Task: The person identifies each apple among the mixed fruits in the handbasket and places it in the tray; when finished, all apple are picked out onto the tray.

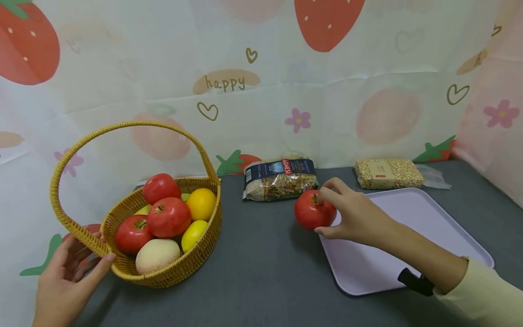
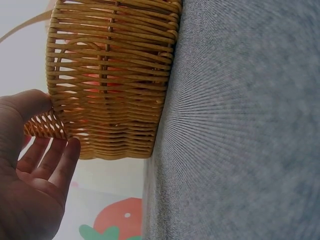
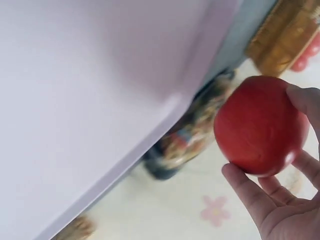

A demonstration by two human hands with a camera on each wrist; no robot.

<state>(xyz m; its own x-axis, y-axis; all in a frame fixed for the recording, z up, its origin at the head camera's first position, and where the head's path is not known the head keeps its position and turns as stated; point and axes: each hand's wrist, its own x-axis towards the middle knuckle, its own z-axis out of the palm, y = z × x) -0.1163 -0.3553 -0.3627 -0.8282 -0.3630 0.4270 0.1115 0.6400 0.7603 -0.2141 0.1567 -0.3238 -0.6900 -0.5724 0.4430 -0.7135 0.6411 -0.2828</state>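
Observation:
My right hand point(image 1: 357, 218) grips a red apple point(image 1: 307, 212) between thumb and fingers, above the near-left corner of a lilac tray point(image 1: 416, 209). In the right wrist view the apple point(image 3: 260, 125) hangs clear of the tray's edge, with the fingertips around its side. My left hand point(image 1: 71, 277) holds the yellow wicker basket point(image 1: 210, 236) at its left rim, by the handle's base, thumb on one side and fingers on the other. Inside the basket lie several red apples point(image 1: 169, 218), a pale peach point(image 1: 157, 256), an orange point(image 1: 202, 204) and a lemon point(image 1: 194, 235).
A dark-labelled food bag point(image 1: 279, 179) lies at the back middle against the printed cloth. Behind the tray is a clear pack of pale grains or beans point(image 1: 388, 174). The basket's tall handle point(image 1: 135, 123) arches over the fruit. Dark grey cloth point(image 1: 261, 272) covers the table.

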